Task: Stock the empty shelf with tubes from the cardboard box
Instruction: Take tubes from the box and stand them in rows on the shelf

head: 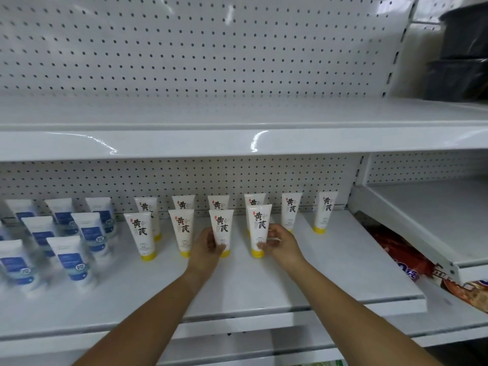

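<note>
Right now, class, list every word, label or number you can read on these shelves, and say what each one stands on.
"黄芪": large dark characters on each white plastic tube with a yellow cap.
"控", circled: on the white tubes with blue labels; blurred, so uncertain.
"克": on the red printed packet; its other print is blurred.
Small print on all the tubes: too small to read.

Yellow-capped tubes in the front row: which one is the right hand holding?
The rightmost front-row tube, gripped near its yellow cap by the right hand. The left hand holds the neighbouring tube.
</note>
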